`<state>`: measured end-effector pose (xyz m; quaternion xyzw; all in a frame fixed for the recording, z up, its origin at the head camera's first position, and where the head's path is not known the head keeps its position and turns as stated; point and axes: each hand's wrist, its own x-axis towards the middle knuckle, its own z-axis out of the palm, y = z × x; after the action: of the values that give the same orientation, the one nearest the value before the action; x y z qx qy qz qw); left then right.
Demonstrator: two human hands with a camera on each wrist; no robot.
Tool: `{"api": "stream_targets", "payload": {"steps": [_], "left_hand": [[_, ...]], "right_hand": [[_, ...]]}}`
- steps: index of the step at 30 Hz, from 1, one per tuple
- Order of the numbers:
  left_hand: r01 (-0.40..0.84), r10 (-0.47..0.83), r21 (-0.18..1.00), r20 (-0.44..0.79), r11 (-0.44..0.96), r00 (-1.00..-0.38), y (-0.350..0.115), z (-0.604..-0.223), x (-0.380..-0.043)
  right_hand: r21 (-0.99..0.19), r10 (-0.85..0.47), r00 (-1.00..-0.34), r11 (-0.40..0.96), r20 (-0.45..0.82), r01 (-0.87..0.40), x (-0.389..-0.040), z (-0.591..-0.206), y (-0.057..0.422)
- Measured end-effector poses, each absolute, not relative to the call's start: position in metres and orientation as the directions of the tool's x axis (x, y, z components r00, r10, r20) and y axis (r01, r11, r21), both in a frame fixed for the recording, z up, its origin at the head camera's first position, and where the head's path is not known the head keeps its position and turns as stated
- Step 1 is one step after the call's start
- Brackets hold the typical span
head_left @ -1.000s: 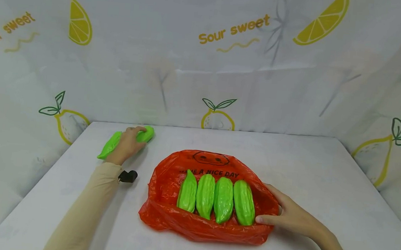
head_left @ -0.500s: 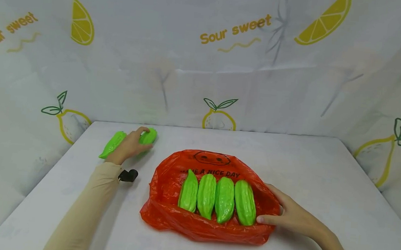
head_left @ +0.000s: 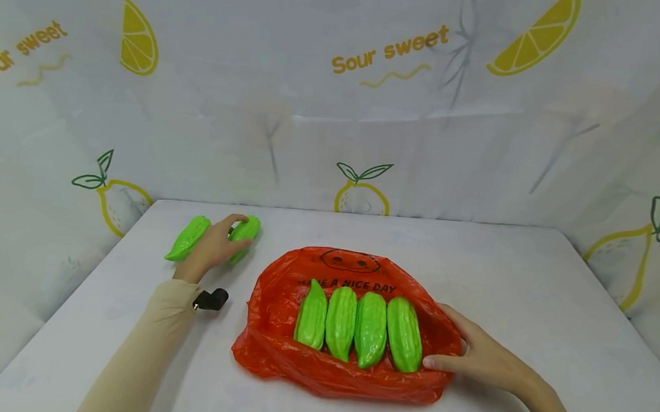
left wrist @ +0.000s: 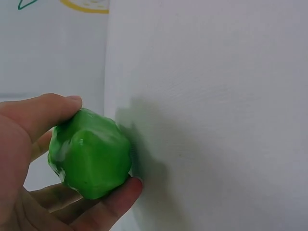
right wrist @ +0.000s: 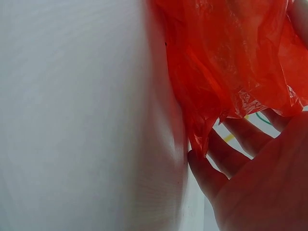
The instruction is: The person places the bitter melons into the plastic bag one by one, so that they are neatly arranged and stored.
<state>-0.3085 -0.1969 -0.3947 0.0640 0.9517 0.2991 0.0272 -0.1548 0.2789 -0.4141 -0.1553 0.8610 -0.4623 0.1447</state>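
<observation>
My left hand (head_left: 214,247) grips a bright green, ridged bitter melon (head_left: 244,238) at the far left of the table. In the left wrist view, the thumb lies on one side of the bitter melon (left wrist: 91,156) and the fingers curl round the other. A second bitter melon (head_left: 189,239) lies just left of that hand. An open red plastic bag (head_left: 282,293) lies mid-table with several bitter melons (head_left: 370,329) side by side in it. My right hand (head_left: 483,357) holds the bag's right edge, thumb in front; in the right wrist view, fingers touch the red plastic (right wrist: 216,62).
A white-covered table (head_left: 533,280) spreads round the bag. Behind it and at the sides hangs a white cloth (head_left: 213,138) with lemon prints and lettering.
The bitter melon in my left hand has come slightly nearer and turned to point more toward me. My right hand and the bag hold still, while the head view shifts slightly.
</observation>
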Motion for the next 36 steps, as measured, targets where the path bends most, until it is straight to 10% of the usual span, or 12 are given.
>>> {"api": "stream_targets", "payload": {"steps": [36], "left_hand": [[0.129, 0.073, 0.649, 0.114, 0.750, -0.991, -0.193, -0.403, -0.272]], "right_hand": [[-0.840, -0.410, -0.908, 0.519, -0.083, -0.157, -0.154, -0.415, 0.280]]}}
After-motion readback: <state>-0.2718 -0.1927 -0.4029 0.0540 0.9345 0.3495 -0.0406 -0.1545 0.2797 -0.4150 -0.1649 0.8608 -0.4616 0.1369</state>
